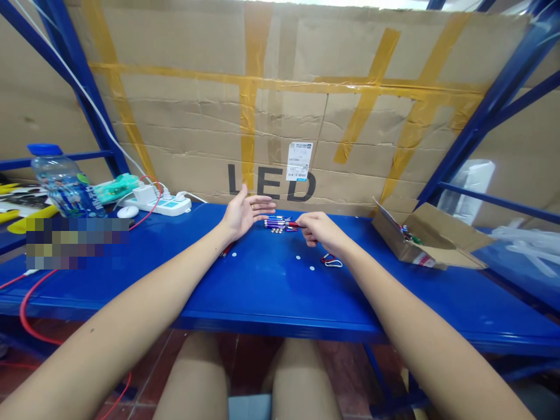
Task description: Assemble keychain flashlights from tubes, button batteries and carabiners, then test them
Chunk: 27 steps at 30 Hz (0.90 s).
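Note:
Near the middle of the blue table [262,291], several small blue, purple and red metal tubes [276,223] lie side by side. My left hand [245,214] is open at their left, fingers spread and palm turned towards them. At their right end, my right hand [318,227] is closed on a red tube. Several small silvery button cells [277,230] lie just in front of the tubes. A red and a silver carabiner [332,262] rest below my right hand. Small pale discs [312,268] are scattered nearer the front edge. A red item [226,251] is partly hidden by my left wrist.
An open cardboard box [396,242] with small coloured items stands at the right. On the left are a water bottle [65,184], a white power strip [168,204] and red cables [32,291]. Tall cardboard [196,128] closes off the back.

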Each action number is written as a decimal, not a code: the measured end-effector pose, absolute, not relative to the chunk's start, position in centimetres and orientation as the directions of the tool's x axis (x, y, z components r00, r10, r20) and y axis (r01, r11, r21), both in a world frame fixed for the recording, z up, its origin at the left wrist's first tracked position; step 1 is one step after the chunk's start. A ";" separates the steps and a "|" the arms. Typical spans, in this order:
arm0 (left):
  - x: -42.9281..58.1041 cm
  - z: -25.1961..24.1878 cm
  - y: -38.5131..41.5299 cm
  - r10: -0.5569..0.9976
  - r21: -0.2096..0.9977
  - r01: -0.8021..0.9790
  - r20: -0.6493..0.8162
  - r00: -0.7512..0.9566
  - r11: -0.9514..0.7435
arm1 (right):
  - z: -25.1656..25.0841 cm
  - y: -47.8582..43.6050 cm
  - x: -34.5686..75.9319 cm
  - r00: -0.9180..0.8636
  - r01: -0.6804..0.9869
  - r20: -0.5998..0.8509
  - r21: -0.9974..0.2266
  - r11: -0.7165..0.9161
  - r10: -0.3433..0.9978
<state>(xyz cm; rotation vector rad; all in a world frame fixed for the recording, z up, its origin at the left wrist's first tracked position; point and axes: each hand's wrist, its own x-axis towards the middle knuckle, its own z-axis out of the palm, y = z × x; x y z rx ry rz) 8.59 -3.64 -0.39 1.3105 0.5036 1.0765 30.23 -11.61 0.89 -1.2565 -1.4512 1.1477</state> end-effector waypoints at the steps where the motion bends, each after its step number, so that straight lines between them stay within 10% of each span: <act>1: 8.6 -0.4 -3.7 0.846 0.934 -0.342 0.259 0.465 -0.098 | 0.9 -11.7 30.2 -0.099 0.188 0.047 -0.980 0.065 0.994; 27: 8.3 -0.5 -3.8 0.838 0.932 -0.359 0.233 0.494 -0.047 | 0.4 -10.9 30.7 -0.056 0.236 0.097 -0.966 0.107 0.994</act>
